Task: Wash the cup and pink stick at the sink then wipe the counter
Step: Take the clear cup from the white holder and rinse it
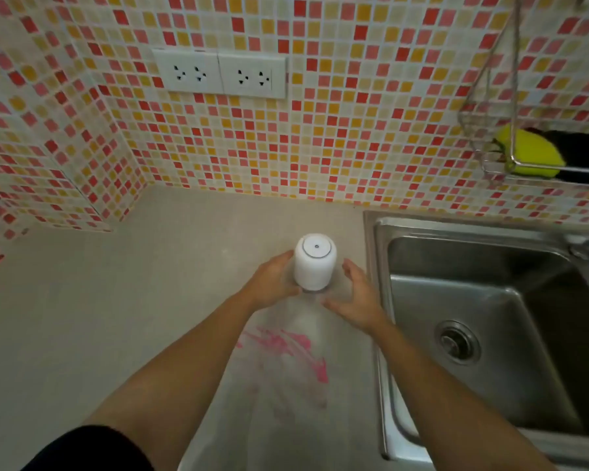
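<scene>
Both hands, left hand point(272, 283) and right hand point(357, 294), cup the inverted white cup point(315, 263) (fingers open, steadying it), sink point(381, 300) at three o'clock, pink smears point(286, 345) at six o'clock.

- Wall of small mosaic tiles point(354, 137) in red, pink, orange and cream, meeting at a corner on the left.
- Two white double power sockets point(220, 74) mounted side by side.
- Wire rack point(490, 164) hangs at upper right.
- Lighting dim, even.
</scene>
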A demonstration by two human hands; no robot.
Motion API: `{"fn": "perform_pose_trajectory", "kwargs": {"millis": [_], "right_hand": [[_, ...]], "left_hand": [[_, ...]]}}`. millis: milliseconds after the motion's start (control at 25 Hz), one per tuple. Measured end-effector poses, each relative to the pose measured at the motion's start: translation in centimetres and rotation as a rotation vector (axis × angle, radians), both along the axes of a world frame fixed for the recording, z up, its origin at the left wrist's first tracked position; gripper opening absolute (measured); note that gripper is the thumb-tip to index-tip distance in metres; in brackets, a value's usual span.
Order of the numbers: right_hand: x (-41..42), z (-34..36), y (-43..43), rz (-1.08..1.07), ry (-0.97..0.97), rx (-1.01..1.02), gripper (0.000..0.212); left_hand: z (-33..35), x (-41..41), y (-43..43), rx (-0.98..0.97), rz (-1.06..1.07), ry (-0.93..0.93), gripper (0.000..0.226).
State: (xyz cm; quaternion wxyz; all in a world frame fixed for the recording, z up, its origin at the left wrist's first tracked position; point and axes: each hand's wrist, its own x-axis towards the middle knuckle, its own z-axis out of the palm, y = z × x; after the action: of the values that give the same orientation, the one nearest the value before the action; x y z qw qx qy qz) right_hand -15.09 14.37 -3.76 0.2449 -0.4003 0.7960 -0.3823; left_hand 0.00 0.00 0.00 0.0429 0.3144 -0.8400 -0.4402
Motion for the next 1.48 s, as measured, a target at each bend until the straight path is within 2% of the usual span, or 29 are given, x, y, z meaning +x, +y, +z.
{"fn": "perform_pose_trajectory", "kwargs": {"millis": [120, 240, 440, 960, 1480], "right_hand": [[-0.3, 1.3, -1.9, 0.063, -0.06, -0.115, 0.093], [-0.4, 2.7, -3.5, 0.09, -0.11, -0.137, 0.081], [-0.3, 2.4, -4.1, 0.075, -0.133, -0.132, 0.082], [-1.2, 3.0, -4.0, 0.087, -0.221, -0.151, 0.075], [-1.2, 6.9, -4.4, 0.077, -0.075, -0.225, 0.076]], "left_hand": [[-0.7, -1.1, -0.5, 0.039, -0.033, 0.05, 0.085], [-2.2, -2.0, -0.8, 0.128, 0.037, 0.084, 0.086], [-4.5, -2.6, -1.0, 0.238, 0.079, 0.114, 0.091], [-5.6, -2.6, -1.4, 0.197, 0.047, 0.172, 0.088], [-6.0, -2.5, -1.6, 0.199, 0.074, 0.148, 0.084]]}}
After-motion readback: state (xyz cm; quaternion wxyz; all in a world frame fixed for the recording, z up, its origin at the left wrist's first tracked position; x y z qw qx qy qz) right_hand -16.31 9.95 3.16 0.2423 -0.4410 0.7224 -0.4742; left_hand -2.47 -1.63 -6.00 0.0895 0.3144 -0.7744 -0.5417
